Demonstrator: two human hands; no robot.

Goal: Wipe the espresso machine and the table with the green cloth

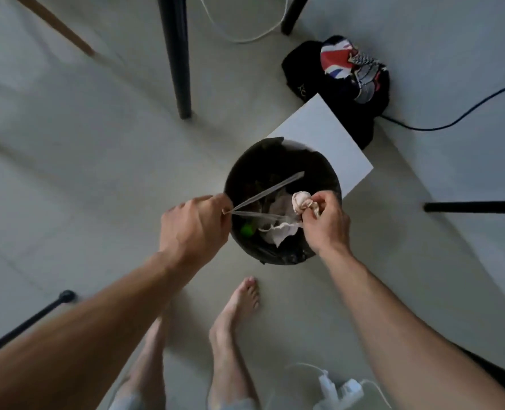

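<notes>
Both hands hover over my round black bin (239, 173): left hand (193, 229) pinching clear plastic strips (267, 189), right hand (328, 223) pinching crumpled pale tissue (300, 201).

Black bin (236, 179), pale grey floor (82, 173)

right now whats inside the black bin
Inside the black bin: crumpled white paper, a small green object and darker scraps at the back. The left hand and the right hand, holding a paper wad, cover the near part.
</notes>
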